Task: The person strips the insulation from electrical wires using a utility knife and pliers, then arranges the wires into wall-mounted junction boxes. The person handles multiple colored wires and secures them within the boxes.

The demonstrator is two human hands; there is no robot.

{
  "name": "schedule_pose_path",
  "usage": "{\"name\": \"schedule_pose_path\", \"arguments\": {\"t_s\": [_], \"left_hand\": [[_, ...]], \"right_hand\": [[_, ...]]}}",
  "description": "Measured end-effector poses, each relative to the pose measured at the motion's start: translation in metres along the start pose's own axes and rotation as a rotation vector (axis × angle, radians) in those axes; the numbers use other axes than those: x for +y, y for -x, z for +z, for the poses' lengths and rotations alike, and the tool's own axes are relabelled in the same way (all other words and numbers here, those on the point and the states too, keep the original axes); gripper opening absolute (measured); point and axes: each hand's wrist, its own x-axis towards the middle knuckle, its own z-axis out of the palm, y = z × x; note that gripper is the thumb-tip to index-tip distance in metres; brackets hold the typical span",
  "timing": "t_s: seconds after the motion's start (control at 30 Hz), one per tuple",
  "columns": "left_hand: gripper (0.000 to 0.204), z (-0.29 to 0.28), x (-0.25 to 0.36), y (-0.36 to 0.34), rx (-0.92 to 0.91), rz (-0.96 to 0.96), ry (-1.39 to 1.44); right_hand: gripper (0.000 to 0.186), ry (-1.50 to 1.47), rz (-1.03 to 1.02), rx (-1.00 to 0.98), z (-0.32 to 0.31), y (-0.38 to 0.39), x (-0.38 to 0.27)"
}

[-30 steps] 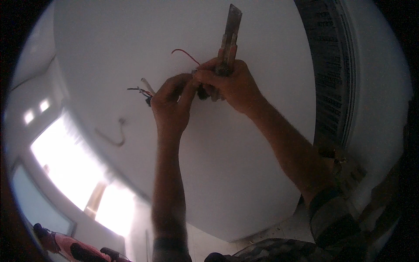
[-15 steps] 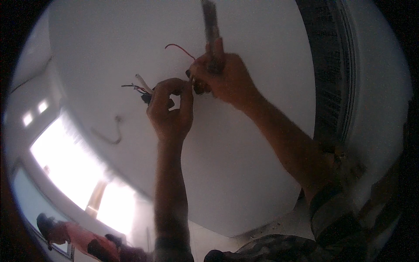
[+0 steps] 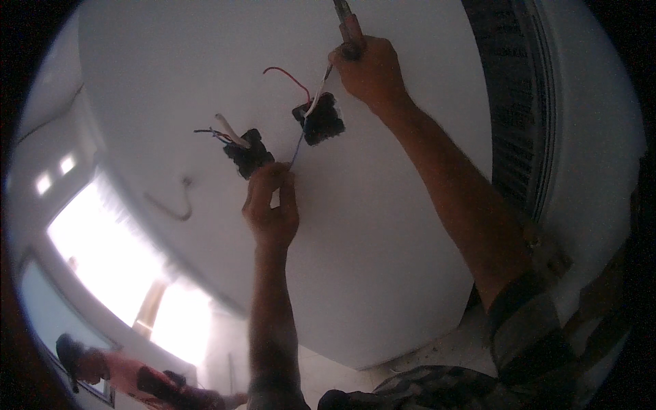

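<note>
I am looking up at a white ceiling with two dark holes. From the right hole hang a red wire, a white wire and a thin blue wire. My left hand pinches the lower end of the blue wire just below the left hole, where more wires stick out. My right hand is raised beside the right hole, closed on a long hand tool whose tip meets the white wire.
A bright window glares at the lower left. A curved loose wire hangs on the ceiling left of the holes. A dark slatted vent runs along the right. Another person in pink stands at the bottom left.
My hands have drawn apart: the right rose with the tool above the right hole, the left dropped below the left hole, pulling the blue wire out. Both holes now show.
</note>
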Motion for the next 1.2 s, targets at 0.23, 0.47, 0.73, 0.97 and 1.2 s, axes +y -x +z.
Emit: {"name": "schedule_pose_path", "arguments": {"t_s": [0.23,0.47,0.73,0.97,1.2], "left_hand": [[0.013,-0.017,0.001,0.005,-0.014,-0.019,-0.044],[0.015,-0.027,0.059,-0.044,0.009,0.035,-0.026],[0.021,-0.003,0.082,-0.079,-0.139,-0.149,0.129],[0.022,-0.003,0.081,-0.07,-0.114,-0.091,0.118],[0.022,-0.007,0.068,-0.073,-0.107,0.058,0.035]], "right_hand": [[0.019,-0.167,-0.079,-0.045,-0.006,0.011,-0.007],[0.018,-0.495,0.15,-0.374,-0.045,0.04,-0.028],[0.017,-0.565,-0.036,-0.472,-0.05,0.047,-0.036],[0.016,-0.604,0.091,-0.625,-0.063,0.053,-0.037],[0.017,-0.646,0.221,-0.562,-0.06,0.062,-0.045]]}}
